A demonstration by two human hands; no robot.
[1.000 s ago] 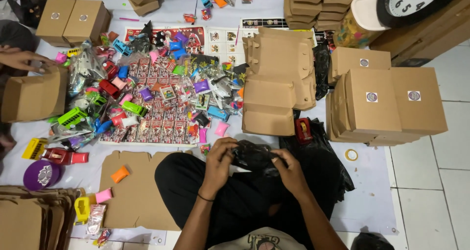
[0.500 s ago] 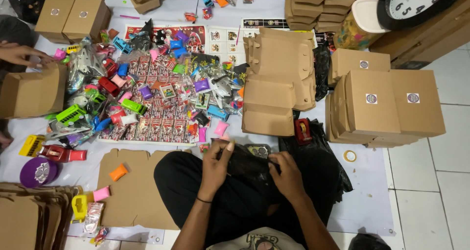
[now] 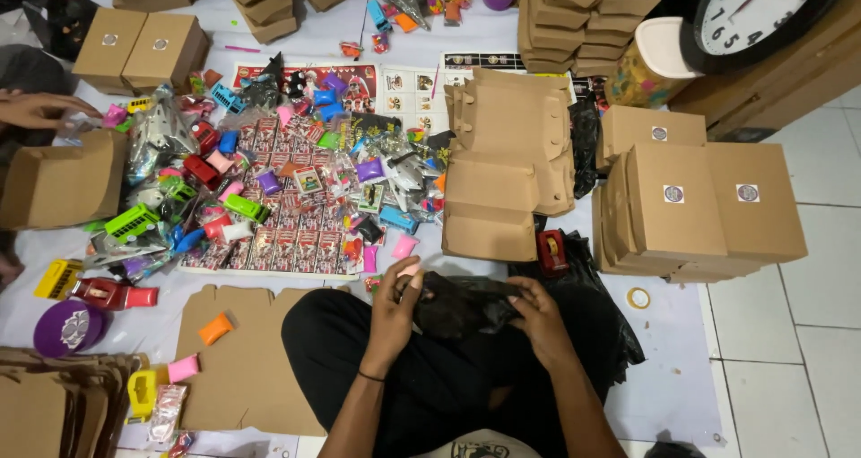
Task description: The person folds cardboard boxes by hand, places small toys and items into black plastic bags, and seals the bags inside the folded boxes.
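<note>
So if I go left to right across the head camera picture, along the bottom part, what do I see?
Purple round lid → orange block → left hand → black plastic bag → right hand → tape roll.

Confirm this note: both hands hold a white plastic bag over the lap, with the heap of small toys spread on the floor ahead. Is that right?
Not quite. The head view shows the plastic bag is black, not white. The left hand and right hand do both hold it over the lap, and the heap of small toys does lie ahead.

Bare forearms, a thin black band on the left wrist (image 3: pixel 370 376), black trousers (image 3: pixel 350 350).
</note>
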